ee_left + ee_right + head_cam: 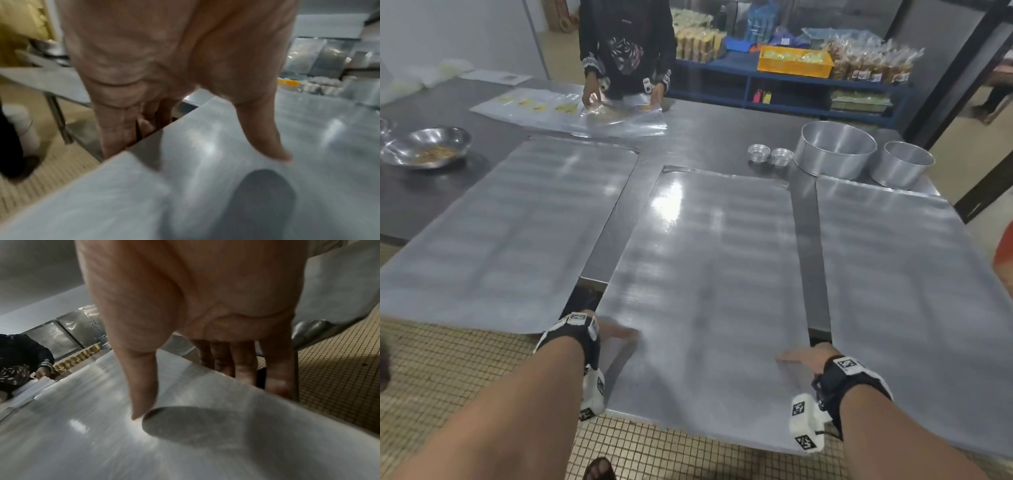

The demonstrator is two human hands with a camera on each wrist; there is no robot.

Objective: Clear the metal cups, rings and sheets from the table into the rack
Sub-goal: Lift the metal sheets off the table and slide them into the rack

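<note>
Three large flat metal sheets lie side by side on the steel table [702,133]: a left sheet [510,233], a middle sheet [705,274] and a right sheet [911,291]. All three overhang the near edge. My left hand [613,330] pinches the middle sheet's left edge, with the thumb [267,138] on top and the fingers [115,129] underneath. My right hand [804,356] pinches its right edge the same way, thumb [144,394] above and fingers [277,378] below. Two small metal cups [759,152] [780,156] and two tall metal rings [835,150] [902,164] stand at the back right.
Another person [626,44] stands across the table handling a clear plastic sheet [585,113]. A steel bowl [428,147] with scraps sits at the far left. Blue shelving [791,82] with packets and an orange crate [794,61] is behind. Tiled floor [448,363] lies below me.
</note>
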